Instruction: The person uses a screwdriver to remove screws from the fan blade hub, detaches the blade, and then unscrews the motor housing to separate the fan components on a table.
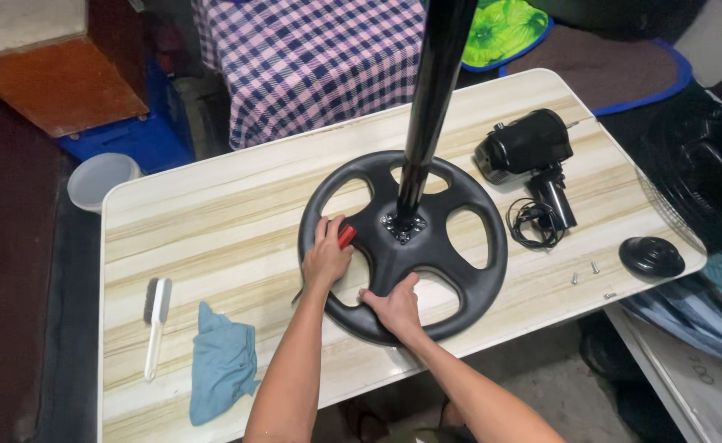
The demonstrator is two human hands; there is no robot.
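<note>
My left hand (326, 258) is closed around a red-handled screwdriver (346, 236), held against the left spoke of the round black plastic fan base with five cut-outs (403, 246). My right hand (394, 305) lies flat and open on the near spoke of that base, pressing down, fingers spread toward the rim; it grasps nothing.

The base sits flat near the middle of the pale wood-grain table (213, 221), and all else I place from it. From its hub rises the glossy black pole (430, 98), its long axis upright and running out of the top of the view, leaning a little to the right as I see it. The screwdriver's shaft seems to angle down and to the left, toward me, though my hand hides most of it.

What worries me: that pole is tall and, I judge, top-heavy. If my right hand lifts, the base could rock or slide toward the near table edge, which it nearly reaches. The screwdriver tip could slip on the smooth plastic and catch my right fingers (371, 294).

To the right of the base lie the black motor housing (525, 146) with its coiled cord (531, 223), two small screws (584, 272) and a black domed cap (651, 256). To the left are a white-handled brush (157, 316) and a crumpled blue cloth (223, 361).
</note>
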